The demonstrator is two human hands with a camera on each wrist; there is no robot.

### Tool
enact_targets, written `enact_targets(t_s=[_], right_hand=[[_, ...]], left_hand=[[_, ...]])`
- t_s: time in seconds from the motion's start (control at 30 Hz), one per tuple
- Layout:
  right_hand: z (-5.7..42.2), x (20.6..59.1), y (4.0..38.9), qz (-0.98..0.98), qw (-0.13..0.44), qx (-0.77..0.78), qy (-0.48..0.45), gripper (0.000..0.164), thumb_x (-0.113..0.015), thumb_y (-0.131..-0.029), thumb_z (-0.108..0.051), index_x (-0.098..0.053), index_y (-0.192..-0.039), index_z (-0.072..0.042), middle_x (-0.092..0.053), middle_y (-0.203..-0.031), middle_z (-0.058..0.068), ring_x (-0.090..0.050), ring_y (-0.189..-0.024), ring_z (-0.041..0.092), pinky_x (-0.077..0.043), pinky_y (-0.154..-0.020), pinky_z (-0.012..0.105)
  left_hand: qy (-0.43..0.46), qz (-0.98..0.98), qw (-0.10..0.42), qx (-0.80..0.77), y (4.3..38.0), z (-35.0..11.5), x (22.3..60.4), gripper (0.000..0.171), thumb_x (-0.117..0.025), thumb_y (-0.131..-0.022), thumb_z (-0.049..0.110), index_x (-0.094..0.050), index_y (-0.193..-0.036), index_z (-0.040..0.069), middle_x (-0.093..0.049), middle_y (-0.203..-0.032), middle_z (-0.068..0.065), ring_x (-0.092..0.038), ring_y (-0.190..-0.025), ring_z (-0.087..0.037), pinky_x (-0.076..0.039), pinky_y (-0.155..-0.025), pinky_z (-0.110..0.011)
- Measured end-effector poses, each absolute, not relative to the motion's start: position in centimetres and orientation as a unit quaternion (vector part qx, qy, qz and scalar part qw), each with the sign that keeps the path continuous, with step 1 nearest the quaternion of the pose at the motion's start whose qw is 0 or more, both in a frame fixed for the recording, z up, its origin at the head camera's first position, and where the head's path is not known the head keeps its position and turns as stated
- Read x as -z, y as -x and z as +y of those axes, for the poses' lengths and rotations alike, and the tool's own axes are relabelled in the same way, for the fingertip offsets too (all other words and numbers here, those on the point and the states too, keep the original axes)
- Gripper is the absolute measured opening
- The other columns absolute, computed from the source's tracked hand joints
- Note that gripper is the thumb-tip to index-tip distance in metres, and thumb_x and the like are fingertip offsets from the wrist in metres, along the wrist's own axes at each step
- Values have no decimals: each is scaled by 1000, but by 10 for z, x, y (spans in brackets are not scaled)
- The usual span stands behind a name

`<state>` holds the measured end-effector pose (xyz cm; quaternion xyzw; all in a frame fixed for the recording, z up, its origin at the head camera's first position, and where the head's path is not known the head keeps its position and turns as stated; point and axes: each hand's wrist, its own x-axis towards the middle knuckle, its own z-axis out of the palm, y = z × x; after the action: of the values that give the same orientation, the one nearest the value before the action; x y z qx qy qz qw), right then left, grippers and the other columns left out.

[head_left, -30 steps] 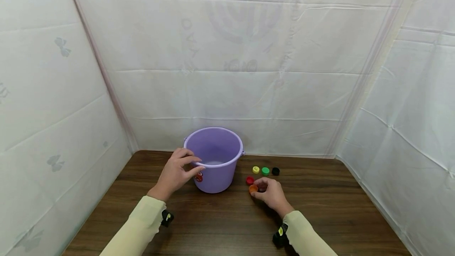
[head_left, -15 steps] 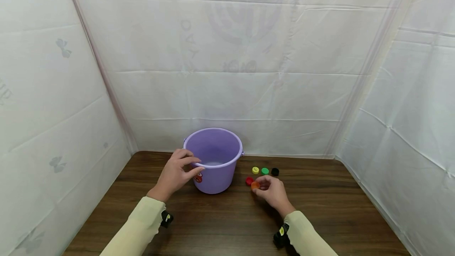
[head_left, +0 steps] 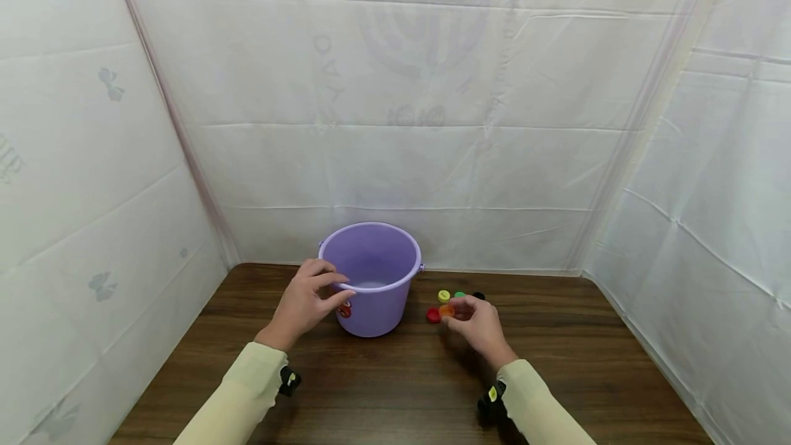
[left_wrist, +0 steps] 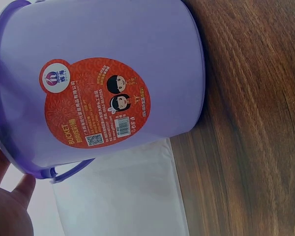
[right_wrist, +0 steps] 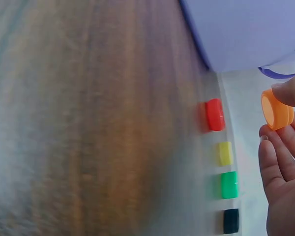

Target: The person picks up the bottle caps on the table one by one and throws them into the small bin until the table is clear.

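My left hand holds the near left rim of a purple bucket, which stands upright. In the left wrist view the bucket's side carries a red label, and only parts of the fingers show at its rim. Between thumb and fingertips my right hand pinches an orange bottle cap, lifted off the table to the bucket's right. Close by lie a red cap, a yellow cap, a green cap and a black cap.
The dark wooden table carries everything. White printed sheeting rises behind it and along both sides. The bucket's handle hangs at its side.
The right hand has lifted the orange cap from the table and moved it slightly away from me, and it now partly covers the green and black caps. The left hand and bucket stayed put.
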<state>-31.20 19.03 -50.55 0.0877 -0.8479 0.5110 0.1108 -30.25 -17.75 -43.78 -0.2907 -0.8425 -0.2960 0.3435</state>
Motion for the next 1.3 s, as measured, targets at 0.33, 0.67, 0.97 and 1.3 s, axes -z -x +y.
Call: enact_targets(t_s=[0.33,0.67,0.97,1.3], right_hand=[[191,489,317,-845,130,-508,-105,28,-89,-78,-7,-76,-102,-9,-78,-99,8,-74,-87,18,-60,-77,26],[191,471,320,-842,144,-505,-124,29,-90,-78,-11,-76,-104,-10,-78,-98,7,-74,-89,19,-61,-80,29],[189,457,322,-839,134,-513,-122,29,-89,-80,-13,-76,-106,-12,-77,-103,6,-72,-92,17,-60,-82,29],[183,435,321,-829,130,-528,-135,32,-89,-81,-17,-76,-109,-9,-77,-104,11,-73,-91,18,-58,-78,23]], left_hand=[[293,-841,344,298,304,-177,439,20,-92,-76,25,-81,-92,18,-64,-98,4,-54,-101,-17,-50,-81,-37],[297,-840,342,299,304,-177,439,21,-92,-76,25,-81,-93,18,-64,-98,4,-54,-100,-16,-48,-83,-36],[295,-839,345,301,304,-177,438,21,-92,-76,25,-81,-92,19,-65,-98,4,-54,-101,-17,-49,-84,-37],[290,-844,339,299,303,-177,438,21,-92,-76,26,-81,-92,19,-65,-98,3,-54,-102,-17,-48,-85,-37]])
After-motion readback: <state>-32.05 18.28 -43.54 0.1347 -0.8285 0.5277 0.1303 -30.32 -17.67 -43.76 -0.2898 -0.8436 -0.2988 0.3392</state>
